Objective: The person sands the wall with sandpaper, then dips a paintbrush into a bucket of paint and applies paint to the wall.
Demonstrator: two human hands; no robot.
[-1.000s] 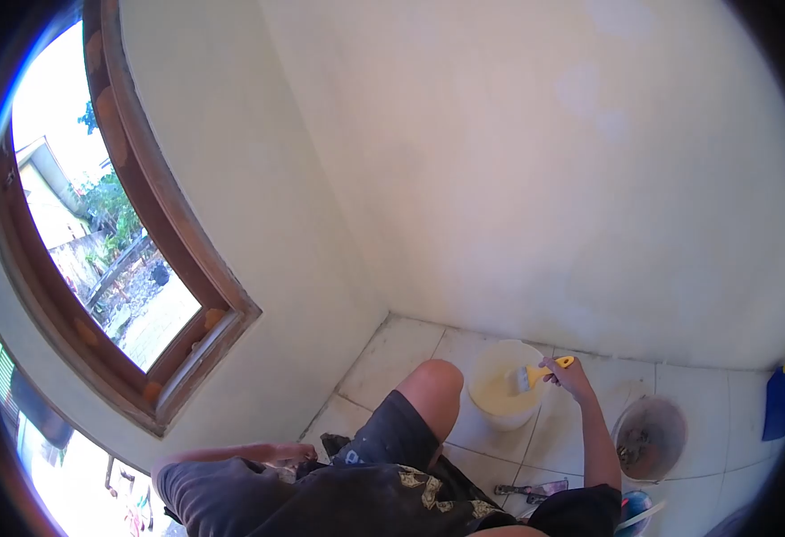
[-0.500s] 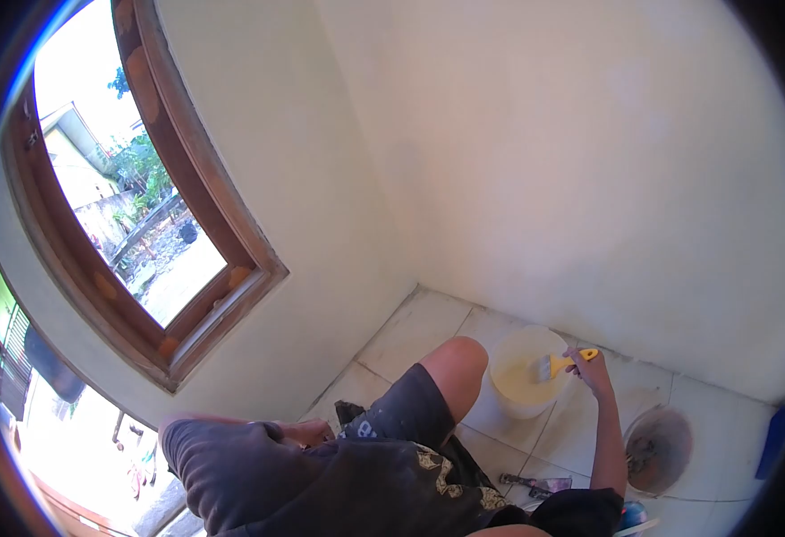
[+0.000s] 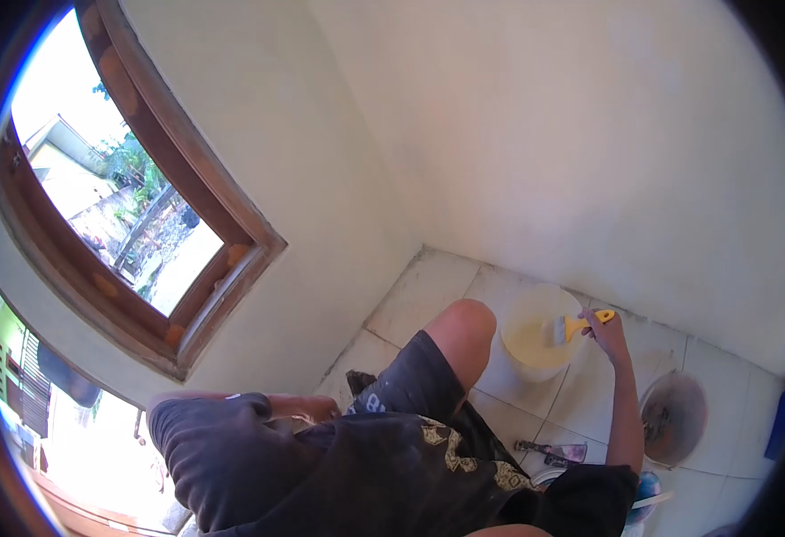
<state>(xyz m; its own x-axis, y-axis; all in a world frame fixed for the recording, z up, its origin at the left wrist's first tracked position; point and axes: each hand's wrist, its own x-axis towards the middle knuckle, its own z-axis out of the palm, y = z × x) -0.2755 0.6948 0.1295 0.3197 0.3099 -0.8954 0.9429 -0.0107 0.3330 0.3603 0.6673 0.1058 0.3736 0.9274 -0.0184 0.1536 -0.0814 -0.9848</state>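
Note:
My right hand (image 3: 605,333) grips the yellow handle of a paintbrush (image 3: 575,328). The brush's grey bristles hang inside a whitish bucket (image 3: 546,300) at its right side. Pale yellow paint (image 3: 535,345) lies in that bucket; whether the bristle tips touch it I cannot tell. Near my bent knee, the bucket stands on the tiled floor. My left hand (image 3: 321,409) rests low by my lap, close to the dark shorts (image 3: 410,380). Its fingers are too small and partly hidden to make out.
To the right stands a second, dirty bucket (image 3: 674,419) with grey matter inside. Scraper-like tools (image 3: 558,452) lie on the tiles by my side. A blue object (image 3: 782,421) is at the far right. A wood-framed window (image 3: 186,268) opens at left; a pale wall (image 3: 571,152) rises ahead.
My view has tipped downward, so the bucket and floor sit higher in the picture. My right hand still holds the brush, its bristles now slightly deeper within the bucket's outline.

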